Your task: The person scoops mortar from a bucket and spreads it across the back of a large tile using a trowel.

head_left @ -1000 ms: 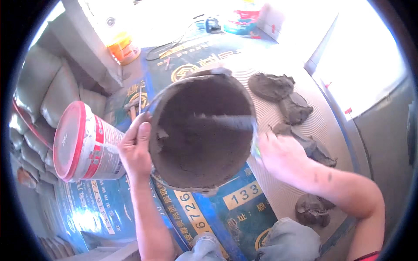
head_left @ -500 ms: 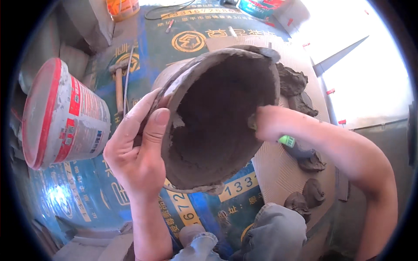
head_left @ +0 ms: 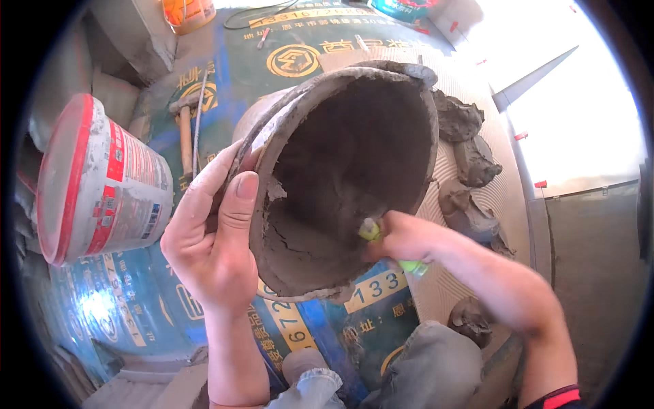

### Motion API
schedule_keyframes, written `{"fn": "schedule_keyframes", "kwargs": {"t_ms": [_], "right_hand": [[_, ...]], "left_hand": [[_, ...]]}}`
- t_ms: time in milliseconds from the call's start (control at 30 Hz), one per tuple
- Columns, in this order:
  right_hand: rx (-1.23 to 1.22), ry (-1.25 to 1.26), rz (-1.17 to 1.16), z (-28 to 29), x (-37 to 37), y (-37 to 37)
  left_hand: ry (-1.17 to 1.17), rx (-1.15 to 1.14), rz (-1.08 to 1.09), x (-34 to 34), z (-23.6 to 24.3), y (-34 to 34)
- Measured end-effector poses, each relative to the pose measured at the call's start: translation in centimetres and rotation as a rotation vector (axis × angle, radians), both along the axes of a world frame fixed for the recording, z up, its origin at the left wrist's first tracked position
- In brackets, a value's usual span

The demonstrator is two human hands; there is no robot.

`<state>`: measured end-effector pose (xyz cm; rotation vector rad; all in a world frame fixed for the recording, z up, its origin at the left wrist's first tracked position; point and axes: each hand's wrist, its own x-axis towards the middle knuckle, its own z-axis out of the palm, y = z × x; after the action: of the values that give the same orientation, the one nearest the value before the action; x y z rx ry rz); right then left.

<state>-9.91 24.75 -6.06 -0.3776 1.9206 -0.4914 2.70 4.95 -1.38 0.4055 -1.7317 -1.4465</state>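
Observation:
My left hand (head_left: 221,232) grips the near-left rim of a mortar-caked bucket (head_left: 267,170), thumb over the lip and fingers outside. The bucket is tipped so its mouth faces me, and dark grey mortar (head_left: 306,249) coats its inside. My right hand (head_left: 395,238) is closed round a green-handled tool (head_left: 413,266) at the lower right of the mouth. The working end of that tool is hidden in the bucket. Beside the bucket lies a ridged beige tile (head_left: 436,290) bearing several lumps of mortar (head_left: 470,163).
A white bucket with a red rim (head_left: 109,180) lies tilted at left, near a hammer (head_left: 185,136). Printed green sheeting (head_left: 238,75) covers the floor. An orange bucket (head_left: 189,13) stands at the back. Pale laid tiles (head_left: 579,123) with red clips (head_left: 540,185) are at right.
My right hand has moved left and down with the green-handled tool, from the right rim to the lower part of the bucket's mouth. My left hand keeps its grip.

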Motion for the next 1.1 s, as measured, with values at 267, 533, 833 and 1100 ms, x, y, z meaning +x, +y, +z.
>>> {"fn": "schedule_keyframes", "kwargs": {"t_ms": [267,533,833,1100], "right_hand": [[-0.446,-0.433,-0.579,-4.0,3.4,0.0],[-0.392,-0.068,-0.300,-4.1,3.5,-0.2],[-0.473,-0.214,-0.381,-3.1,2.7,0.1],[-0.487,-0.177,-0.367,-1.3,2.5,-2.3]], "left_hand": [[-0.073,0.020,-0.111,0.0,0.7,-0.8],[-0.126,-0.107,-0.085,0.2,0.9,-1.1],[-0.171,-0.146,-0.148,1.0,0.8,-2.6],[-0.123,-0.051,-0.199,0.9,1.2,-3.5]]}}
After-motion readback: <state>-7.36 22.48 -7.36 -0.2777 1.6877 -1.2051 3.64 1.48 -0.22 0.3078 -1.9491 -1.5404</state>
